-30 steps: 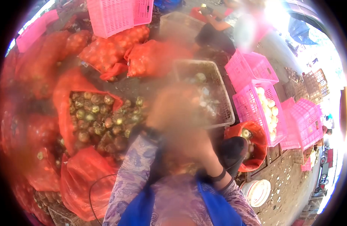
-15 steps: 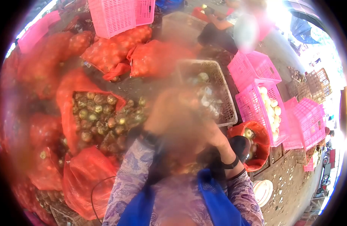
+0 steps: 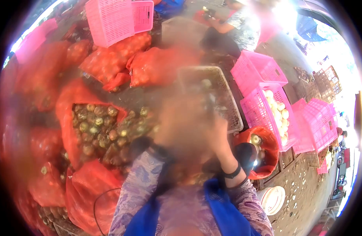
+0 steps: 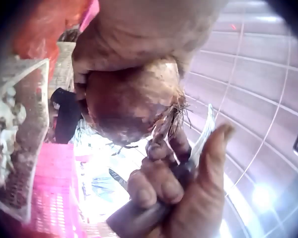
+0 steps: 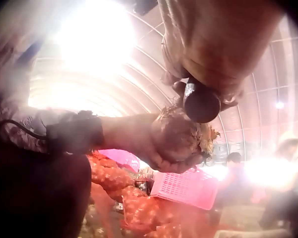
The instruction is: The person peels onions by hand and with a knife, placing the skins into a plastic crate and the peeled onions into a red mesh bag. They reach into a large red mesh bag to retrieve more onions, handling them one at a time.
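My left hand (image 4: 144, 34) grips a large brown-skinned onion (image 4: 131, 101), its fingers wrapped around the bulb. A tuft of dry roots sticks out on the side facing my other hand. Close below it in the left wrist view, my right hand (image 4: 188, 198) holds a knife by its dark handle (image 4: 139, 220), fingers curled round it and thumb raised. The pale blade (image 4: 204, 131) shows beside the roots. From the right wrist, the round handle end overlaps the onion (image 5: 176, 131). In the head view both hands are blurred.
An open red net sack of onions (image 3: 96, 124) lies at left, with full red sacks (image 3: 114, 57) behind. A grimy crate (image 3: 230, 100) with scraps stands ahead. At right are a pink crate of peeled onions (image 3: 277, 114), a red-lined bucket (image 3: 267, 157) and a white bucket (image 3: 273, 198).
My right forearm has swung to a more upright angle, and that hand has moved a little forward. The left hand stays in about the same place. The head view has shifted slightly.
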A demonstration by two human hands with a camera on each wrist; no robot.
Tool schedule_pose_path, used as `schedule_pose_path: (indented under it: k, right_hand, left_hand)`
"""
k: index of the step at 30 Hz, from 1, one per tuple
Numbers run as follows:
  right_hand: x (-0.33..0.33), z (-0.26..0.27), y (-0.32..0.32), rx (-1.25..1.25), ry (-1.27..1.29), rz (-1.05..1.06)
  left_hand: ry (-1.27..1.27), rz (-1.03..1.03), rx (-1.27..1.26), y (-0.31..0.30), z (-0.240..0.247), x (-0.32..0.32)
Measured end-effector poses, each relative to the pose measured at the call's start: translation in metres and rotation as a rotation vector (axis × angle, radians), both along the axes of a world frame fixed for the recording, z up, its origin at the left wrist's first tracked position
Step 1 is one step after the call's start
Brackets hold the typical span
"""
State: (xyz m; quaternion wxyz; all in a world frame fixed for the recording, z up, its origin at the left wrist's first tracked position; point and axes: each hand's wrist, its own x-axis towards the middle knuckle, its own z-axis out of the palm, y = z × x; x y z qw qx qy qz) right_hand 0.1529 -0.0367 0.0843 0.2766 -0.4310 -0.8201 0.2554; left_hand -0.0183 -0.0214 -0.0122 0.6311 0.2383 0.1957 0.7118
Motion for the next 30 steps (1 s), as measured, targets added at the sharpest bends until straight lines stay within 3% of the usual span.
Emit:
schedule_pose_path:
  k: [1, 3, 5, 7, 8, 10, 11, 13, 14, 16, 18, 19, 21, 24, 28, 30]
  right_hand:
    - [-0.005, 0.009, -0.003, 0.199, -0.166, 0.057]
    - [-0.008, 0.012, -0.003, 0.279, -0.123, 0.086]
    - [-0.010, 0.010, 0.000, 0.357, -0.082, 0.127]
    - [-0.012, 0.004, 0.004, 0.711, -0.190, 0.110]
    - [-0.013, 0.003, 0.002, 0.710, -0.190, 0.111]
    - [-0.018, 0.006, -0.005, -0.306, 0.363, -0.038]
    - [-0.017, -0.003, -0.002, -0.308, 0.365, -0.039]
    - [-0.014, -0.027, 0.008, 0.387, -0.018, 0.108]
    - [-0.013, -0.033, 0.010, 0.387, -0.017, 0.107]
    - [-0.017, -0.037, 0.010, 0.391, -0.323, 0.030]
    - [-0.028, -0.053, 0.009, 0.457, -0.369, -0.033]
    - [-0.031, -0.059, 0.009, 0.523, -0.416, -0.095]
    - [-0.031, -0.065, 0.005, 0.545, -0.406, -0.106]
    - [-0.031, -0.065, 0.000, 0.575, -0.371, -0.096]
    - [-0.022, -0.046, 0.001, 0.622, -0.294, -0.039]
    - [-0.013, -0.019, 0.003, 0.653, -0.256, 0.009]
  left_hand:
    - [0.002, -0.011, 0.002, 0.004, 0.000, 0.001]
    - [0.189, 0.254, -0.205, 0.006, 0.012, 0.003]
    - [0.214, 0.307, -0.158, 0.004, 0.012, 0.006]
    - [0.235, 0.362, -0.110, 0.000, 0.014, 0.009]
    - [0.335, 0.385, -0.114, -0.003, 0.015, 0.010]
    - [0.437, 0.405, -0.120, -0.004, 0.014, 0.011]
    - [0.443, 0.454, -0.100, -0.001, 0.011, 0.011]
    - [0.452, 0.497, -0.082, -0.001, 0.010, 0.014]
    - [0.448, 0.533, -0.091, -0.001, 0.013, 0.016]
    - [0.445, 0.569, -0.100, 0.000, 0.013, 0.018]
    - [0.492, 0.643, -0.077, 0.005, 0.010, 0.019]
    - [0.492, 0.643, -0.076, 0.005, 0.008, 0.019]
    - [0.206, 0.527, -0.145, 0.004, 0.008, 0.019]
    - [0.133, 0.431, -0.236, 0.001, 0.017, 0.026]
    - [-0.007, 0.379, -0.147, -0.001, 0.026, 0.031]
    - [-0.051, 0.128, -0.100, -0.007, 0.032, 0.017]
